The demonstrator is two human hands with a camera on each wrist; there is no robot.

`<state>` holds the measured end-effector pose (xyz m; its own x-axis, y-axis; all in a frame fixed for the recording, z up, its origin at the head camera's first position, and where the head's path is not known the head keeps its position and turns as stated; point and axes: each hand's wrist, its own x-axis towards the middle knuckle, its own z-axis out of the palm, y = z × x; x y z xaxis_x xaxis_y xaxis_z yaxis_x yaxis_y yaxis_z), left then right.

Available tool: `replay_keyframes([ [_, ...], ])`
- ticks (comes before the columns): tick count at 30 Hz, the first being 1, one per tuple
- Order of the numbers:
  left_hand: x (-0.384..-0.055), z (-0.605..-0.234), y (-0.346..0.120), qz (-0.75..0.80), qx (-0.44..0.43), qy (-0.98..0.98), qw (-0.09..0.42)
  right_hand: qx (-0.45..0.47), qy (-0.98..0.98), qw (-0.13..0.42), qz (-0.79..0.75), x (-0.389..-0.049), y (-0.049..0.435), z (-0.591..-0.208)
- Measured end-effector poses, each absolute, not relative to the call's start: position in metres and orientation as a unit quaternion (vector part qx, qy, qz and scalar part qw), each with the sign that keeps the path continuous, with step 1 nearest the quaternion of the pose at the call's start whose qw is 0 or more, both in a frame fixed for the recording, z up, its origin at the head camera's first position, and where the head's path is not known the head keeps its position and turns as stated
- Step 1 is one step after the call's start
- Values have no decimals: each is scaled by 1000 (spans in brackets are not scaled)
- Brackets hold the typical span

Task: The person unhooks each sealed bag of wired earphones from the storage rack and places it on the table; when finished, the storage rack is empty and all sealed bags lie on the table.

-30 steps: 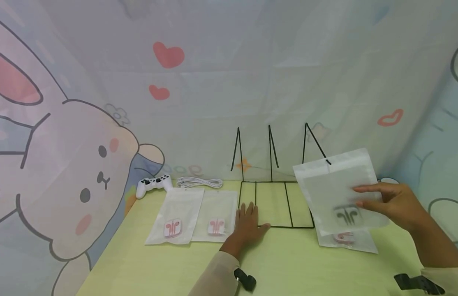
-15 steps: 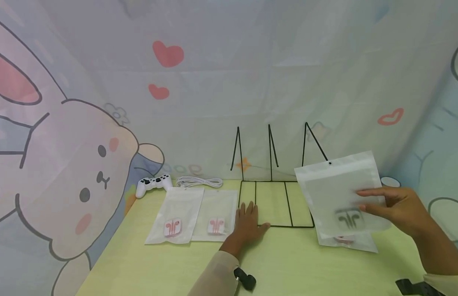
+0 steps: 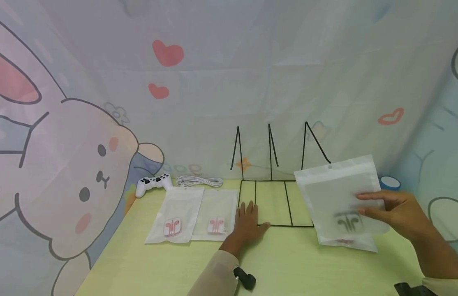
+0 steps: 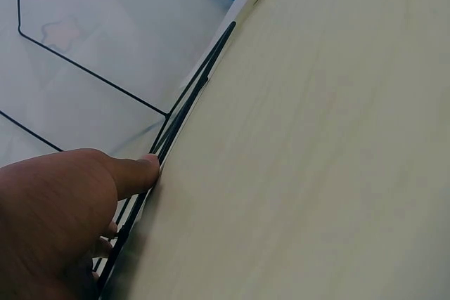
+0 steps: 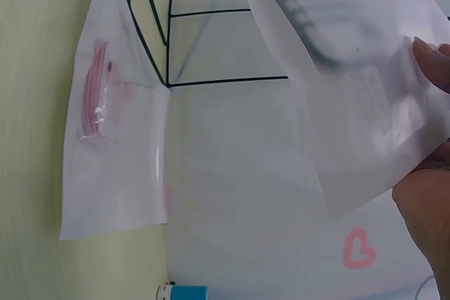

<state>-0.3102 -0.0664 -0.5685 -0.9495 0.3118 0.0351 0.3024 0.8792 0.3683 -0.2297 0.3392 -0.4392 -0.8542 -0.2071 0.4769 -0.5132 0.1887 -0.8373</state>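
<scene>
My right hand (image 3: 399, 211) pinches the right side of a white zip bag (image 3: 325, 193) between thumb and fingers. Dark earphones in a case (image 3: 348, 223) show through the bag's lower part. The bag's punched hole lies just below the tip of the rightmost hook (image 3: 318, 142) of a black wire display rack (image 3: 288, 203). Flat on the rack's base rests my left hand (image 3: 246, 226), its fingers extended and its thumb (image 4: 137, 175) on the front bar. Below the held bag lies another zip bag (image 5: 133, 173) with pink earphones.
Two zip bags, left one (image 3: 186, 205) and right one (image 3: 221, 205), with pink earphones lie left of the rack. Behind them are a white game controller (image 3: 153, 184) and a coiled white cable (image 3: 199, 181). A blue round object (image 3: 389, 183) with a white top stands at the back right.
My right hand has lowered the bag slightly. The hook tip overlapped the bag's top earlier and now shows just above its edge. My left hand has stayed on the rack.
</scene>
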Motion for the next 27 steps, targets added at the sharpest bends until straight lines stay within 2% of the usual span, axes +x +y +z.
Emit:
replay_keyframes([
  [6,-310,-569,-67,186,158,970,10,221,-790,129,557,-232,347,-451],
  [16,-310,-568,-67,195,156,968,9,217,-716,28,664,-239,361,-463],
  [27,-310,-567,-66,207,158,966,10,138,-674,-44,724,-250,391,-475],
])
